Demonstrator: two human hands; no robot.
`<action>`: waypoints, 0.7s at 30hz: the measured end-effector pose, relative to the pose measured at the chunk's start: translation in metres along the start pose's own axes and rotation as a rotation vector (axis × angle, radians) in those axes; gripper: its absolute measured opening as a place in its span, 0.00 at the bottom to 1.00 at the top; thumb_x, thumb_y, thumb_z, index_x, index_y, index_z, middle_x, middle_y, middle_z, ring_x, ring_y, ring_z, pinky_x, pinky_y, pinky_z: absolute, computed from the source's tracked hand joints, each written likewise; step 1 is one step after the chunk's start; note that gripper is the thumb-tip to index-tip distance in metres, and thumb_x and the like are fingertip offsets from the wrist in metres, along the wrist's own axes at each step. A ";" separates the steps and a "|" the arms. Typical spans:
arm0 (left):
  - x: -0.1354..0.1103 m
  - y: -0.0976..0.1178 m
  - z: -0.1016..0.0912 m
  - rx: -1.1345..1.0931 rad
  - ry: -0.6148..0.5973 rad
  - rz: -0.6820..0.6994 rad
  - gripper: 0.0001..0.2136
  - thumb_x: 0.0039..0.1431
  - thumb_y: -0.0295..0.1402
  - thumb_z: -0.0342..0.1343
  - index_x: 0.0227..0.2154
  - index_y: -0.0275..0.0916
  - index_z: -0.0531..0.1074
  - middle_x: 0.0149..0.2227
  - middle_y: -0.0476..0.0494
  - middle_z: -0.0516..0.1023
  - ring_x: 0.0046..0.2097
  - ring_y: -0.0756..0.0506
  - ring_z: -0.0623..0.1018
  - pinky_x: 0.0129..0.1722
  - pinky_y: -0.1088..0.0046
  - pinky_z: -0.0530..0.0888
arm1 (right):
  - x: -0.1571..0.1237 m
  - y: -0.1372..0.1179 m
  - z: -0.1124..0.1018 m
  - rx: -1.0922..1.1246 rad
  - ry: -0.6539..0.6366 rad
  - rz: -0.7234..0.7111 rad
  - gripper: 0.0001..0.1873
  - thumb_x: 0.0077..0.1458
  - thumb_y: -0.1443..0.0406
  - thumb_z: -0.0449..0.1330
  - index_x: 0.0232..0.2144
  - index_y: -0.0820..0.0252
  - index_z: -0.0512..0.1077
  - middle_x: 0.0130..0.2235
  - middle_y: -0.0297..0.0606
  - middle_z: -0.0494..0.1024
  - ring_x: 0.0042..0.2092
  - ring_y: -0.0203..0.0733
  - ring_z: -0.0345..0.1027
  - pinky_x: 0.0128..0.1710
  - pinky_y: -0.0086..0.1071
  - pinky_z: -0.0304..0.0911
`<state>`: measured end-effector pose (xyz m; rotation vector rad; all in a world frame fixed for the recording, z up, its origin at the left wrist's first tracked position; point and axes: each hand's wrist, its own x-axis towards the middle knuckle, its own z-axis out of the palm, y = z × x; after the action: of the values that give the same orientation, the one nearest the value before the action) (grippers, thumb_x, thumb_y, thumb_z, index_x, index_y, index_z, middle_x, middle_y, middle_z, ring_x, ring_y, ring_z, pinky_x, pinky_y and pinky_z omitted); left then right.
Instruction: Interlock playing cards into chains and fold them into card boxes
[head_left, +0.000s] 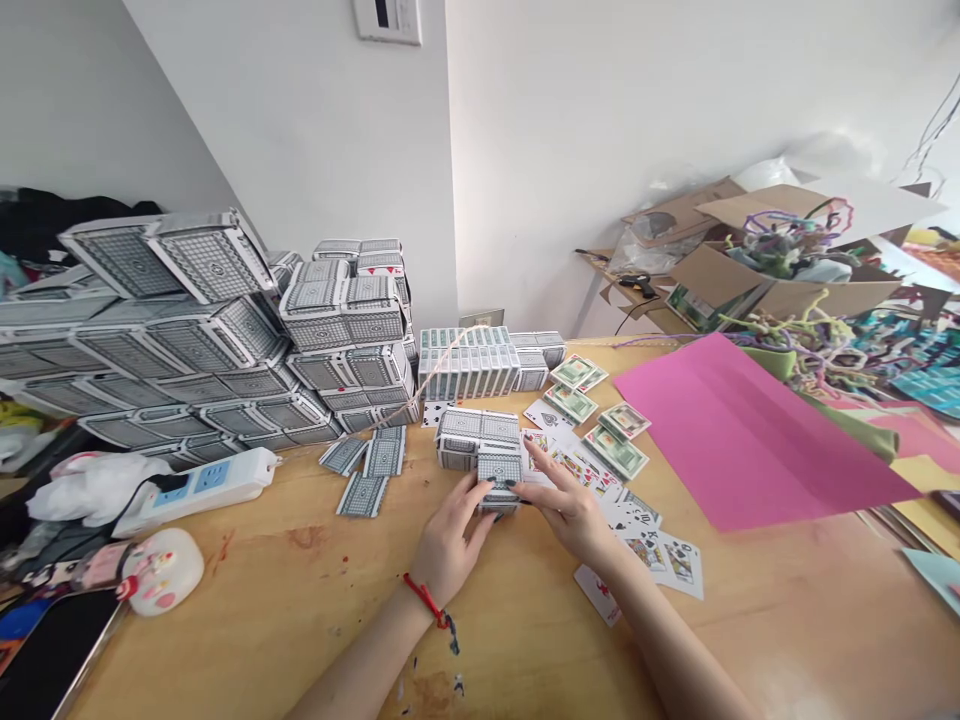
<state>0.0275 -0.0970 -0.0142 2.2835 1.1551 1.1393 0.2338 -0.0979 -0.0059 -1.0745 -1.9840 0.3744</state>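
A small box folded from playing cards (500, 466), grey patterned backs outward, sits on the table between my hands. My left hand (450, 530) grips its left and near side, thumb low and fingers on the top edge. From the right, my right hand (570, 505) presses fingertips on its top and right edge, with one finger stretched out past it. Directly behind stands a joined pair of similar card boxes (478, 430), close against it; whether they are attached I cannot tell. Loose face-up playing cards (645, 545) lie beside and under my right hand.
Stacked card boxes (217, 350) rise at the left. Face-down cards (385, 452) lie left of my hands. Also around are a card-pack row (469, 362), green-backed cards (616, 450), a pink sheet (750, 430), a power strip (210, 485), a phone (60, 650) and a cardboard carton (817, 290).
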 end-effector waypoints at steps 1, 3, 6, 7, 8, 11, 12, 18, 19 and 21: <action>0.000 0.002 -0.001 -0.024 -0.015 0.008 0.18 0.56 0.27 0.50 0.50 0.44 0.60 0.57 0.39 0.63 0.55 0.42 0.67 0.50 0.62 0.70 | 0.000 0.000 0.000 0.002 0.000 0.000 0.15 0.58 0.68 0.50 0.43 0.51 0.73 0.60 0.41 0.56 0.60 0.48 0.52 0.54 0.47 0.57; 0.002 0.007 -0.002 -0.082 -0.064 0.027 0.16 0.57 0.25 0.49 0.48 0.43 0.61 0.60 0.38 0.55 0.59 0.42 0.62 0.53 0.60 0.67 | 0.000 -0.001 0.000 0.000 -0.006 -0.004 0.15 0.58 0.69 0.50 0.43 0.52 0.73 0.59 0.41 0.58 0.59 0.47 0.53 0.54 0.47 0.57; 0.004 0.014 -0.004 -0.132 -0.132 0.034 0.14 0.57 0.23 0.48 0.45 0.42 0.64 0.63 0.39 0.46 0.61 0.40 0.57 0.54 0.58 0.65 | 0.000 0.000 0.000 -0.010 -0.018 -0.014 0.16 0.58 0.70 0.49 0.44 0.52 0.72 0.57 0.42 0.62 0.58 0.45 0.55 0.54 0.46 0.58; 0.005 0.015 -0.005 -0.137 -0.136 0.029 0.14 0.57 0.22 0.48 0.44 0.42 0.65 0.63 0.40 0.45 0.61 0.40 0.57 0.54 0.58 0.65 | 0.000 0.000 0.000 -0.014 -0.023 -0.016 0.16 0.58 0.70 0.49 0.44 0.52 0.72 0.57 0.42 0.64 0.58 0.45 0.55 0.54 0.46 0.58; 0.004 0.016 -0.004 -0.137 -0.130 0.024 0.13 0.57 0.22 0.48 0.44 0.42 0.66 0.63 0.40 0.45 0.61 0.40 0.58 0.54 0.58 0.65 | 0.000 0.001 0.000 -0.017 -0.024 -0.018 0.16 0.58 0.70 0.49 0.44 0.52 0.72 0.56 0.42 0.65 0.58 0.45 0.55 0.54 0.46 0.59; 0.003 0.017 -0.002 -0.128 -0.105 0.007 0.13 0.56 0.23 0.49 0.44 0.43 0.67 0.63 0.41 0.45 0.60 0.39 0.59 0.54 0.59 0.66 | 0.000 0.002 0.001 -0.022 -0.025 -0.028 0.16 0.58 0.69 0.50 0.44 0.52 0.72 0.54 0.43 0.67 0.58 0.46 0.56 0.53 0.47 0.59; 0.002 0.017 -0.001 -0.127 -0.097 -0.001 0.13 0.56 0.24 0.49 0.44 0.43 0.67 0.63 0.41 0.45 0.59 0.39 0.60 0.54 0.59 0.66 | 0.000 0.002 0.001 -0.023 -0.025 -0.031 0.15 0.58 0.69 0.50 0.44 0.52 0.72 0.54 0.43 0.67 0.58 0.46 0.56 0.53 0.47 0.59; 0.001 0.021 0.001 -0.172 -0.096 -0.035 0.14 0.57 0.24 0.49 0.44 0.43 0.67 0.64 0.42 0.41 0.59 0.39 0.61 0.55 0.58 0.65 | -0.001 0.003 0.003 -0.043 -0.034 -0.035 0.17 0.58 0.70 0.49 0.45 0.51 0.71 0.55 0.41 0.66 0.58 0.46 0.55 0.54 0.49 0.58; 0.001 0.021 0.001 -0.177 -0.100 -0.037 0.13 0.57 0.24 0.48 0.44 0.43 0.67 0.64 0.42 0.40 0.59 0.39 0.61 0.55 0.59 0.65 | -0.001 0.002 0.003 -0.045 -0.036 -0.037 0.17 0.58 0.71 0.49 0.45 0.51 0.71 0.55 0.41 0.65 0.58 0.46 0.55 0.54 0.48 0.58; 0.001 0.021 0.001 -0.179 -0.104 -0.038 0.13 0.57 0.24 0.48 0.44 0.43 0.67 0.64 0.42 0.40 0.59 0.40 0.61 0.55 0.59 0.64 | -0.001 0.002 0.003 -0.046 -0.038 -0.039 0.17 0.58 0.71 0.49 0.45 0.52 0.71 0.56 0.41 0.65 0.58 0.46 0.55 0.54 0.48 0.58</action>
<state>0.0396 -0.1094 -0.0015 2.1494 1.0103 1.0513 0.2328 -0.0975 -0.0090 -1.0636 -2.0530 0.3318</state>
